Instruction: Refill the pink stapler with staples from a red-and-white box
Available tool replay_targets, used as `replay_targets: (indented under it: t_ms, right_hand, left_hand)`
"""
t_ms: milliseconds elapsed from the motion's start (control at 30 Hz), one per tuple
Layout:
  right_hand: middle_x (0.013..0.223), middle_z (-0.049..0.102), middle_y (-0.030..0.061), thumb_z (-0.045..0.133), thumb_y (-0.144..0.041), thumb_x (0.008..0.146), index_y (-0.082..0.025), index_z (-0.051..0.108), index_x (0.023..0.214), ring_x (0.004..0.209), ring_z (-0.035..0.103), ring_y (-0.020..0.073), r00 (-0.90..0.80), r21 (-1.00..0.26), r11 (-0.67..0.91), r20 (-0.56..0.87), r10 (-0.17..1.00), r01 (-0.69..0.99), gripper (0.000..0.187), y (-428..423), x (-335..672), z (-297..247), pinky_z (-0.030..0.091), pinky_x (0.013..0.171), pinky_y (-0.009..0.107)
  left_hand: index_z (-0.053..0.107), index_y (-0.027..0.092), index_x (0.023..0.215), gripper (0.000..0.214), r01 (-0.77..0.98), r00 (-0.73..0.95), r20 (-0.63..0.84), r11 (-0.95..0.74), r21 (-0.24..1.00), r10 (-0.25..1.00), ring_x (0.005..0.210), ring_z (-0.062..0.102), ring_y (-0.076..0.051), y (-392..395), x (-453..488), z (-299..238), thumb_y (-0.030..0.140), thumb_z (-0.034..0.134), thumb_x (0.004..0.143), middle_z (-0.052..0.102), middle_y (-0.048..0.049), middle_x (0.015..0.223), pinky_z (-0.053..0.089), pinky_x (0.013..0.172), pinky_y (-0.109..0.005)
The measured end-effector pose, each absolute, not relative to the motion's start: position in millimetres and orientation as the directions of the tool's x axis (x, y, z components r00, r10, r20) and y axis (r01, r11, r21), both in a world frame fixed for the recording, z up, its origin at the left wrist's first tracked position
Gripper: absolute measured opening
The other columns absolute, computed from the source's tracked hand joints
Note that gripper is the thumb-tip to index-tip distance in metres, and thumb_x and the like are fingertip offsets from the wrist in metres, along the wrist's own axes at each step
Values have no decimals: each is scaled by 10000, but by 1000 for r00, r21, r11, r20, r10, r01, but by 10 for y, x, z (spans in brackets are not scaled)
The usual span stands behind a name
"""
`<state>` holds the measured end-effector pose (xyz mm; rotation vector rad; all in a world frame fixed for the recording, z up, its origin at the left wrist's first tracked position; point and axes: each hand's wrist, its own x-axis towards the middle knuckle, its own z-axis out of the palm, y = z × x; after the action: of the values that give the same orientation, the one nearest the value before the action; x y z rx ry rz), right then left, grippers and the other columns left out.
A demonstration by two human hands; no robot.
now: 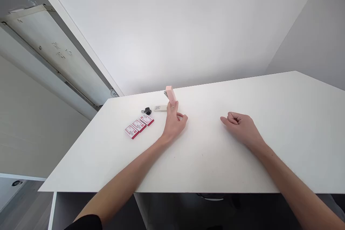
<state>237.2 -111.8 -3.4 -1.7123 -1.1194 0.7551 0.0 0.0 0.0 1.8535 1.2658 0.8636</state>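
My left hand [174,122] pinches a pink stapler [171,96] between its fingers above the back part of the white table. The stapler stands tilted up, and a metal part shows along its left side. Just behind and left of this hand lies a flat, pale bar [160,108] with a printed square code; the hand hides its right part. My right hand [239,125] rests on the table well to the right, its fingers curled into a fist with nothing showing in them.
Three small red-and-white boxes [138,125] lie in a slanting row left of my left hand. A small black object with a metal part [147,111] lies behind them. The white table [205,165] meets a pale wall [188,28] at the back.
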Motion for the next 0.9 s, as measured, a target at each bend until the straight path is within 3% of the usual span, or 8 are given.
replay_targets:
  t_ms: [400, 567, 733, 900]
  right_hand:
    - [636, 232, -56, 634, -305, 851, -236, 215, 686, 586, 192, 110, 399, -906, -171, -3, 917, 387, 455, -1117, 2339, -9, 178, 499, 258]
    - [629, 380, -54, 670, -429, 906, -236, 371, 704, 569, 310, 112, 386, -915, -134, 25, 922, 380, 409, -1140, 2326, 4, 264, 496, 242]
    - [611, 483, -61, 660, -608, 931, -264, 601, 947, 502, 386, 123, 334, -931, -62, 67, 940, 360, 350, -1167, 2284, 34, 314, 475, 260]
    - [675, 590, -36, 668, -638, 928, -291, 634, 1257, 510, 502, 167, 267, -921, 32, 145, 953, 388, 479, -1190, 2255, 47, 425, 507, 319]
  left_hand:
    - [351, 339, 1652, 790, 427, 404, 165, -345, 836, 900, 935, 664, -121, -254, 100, 65, 204, 621, 922, 139, -131, 1748, 596, 846, -353]
    - [333, 332, 1660, 767, 439, 463, 152, -376, 816, 873, 860, 657, -102, -416, 152, 67, 221, 593, 947, 165, -140, 1738, 608, 828, -362]
    - [300, 350, 1669, 782, 432, 543, 174, -451, 781, 822, 924, 674, -125, -562, 199, 49, 217, 575, 949, 125, -131, 1757, 626, 828, -374]
    - [239, 377, 1689, 824, 394, 629, 198, -528, 752, 752, 962, 688, -158, -687, 221, 6, 232, 574, 950, 99, -132, 1763, 648, 801, -402]
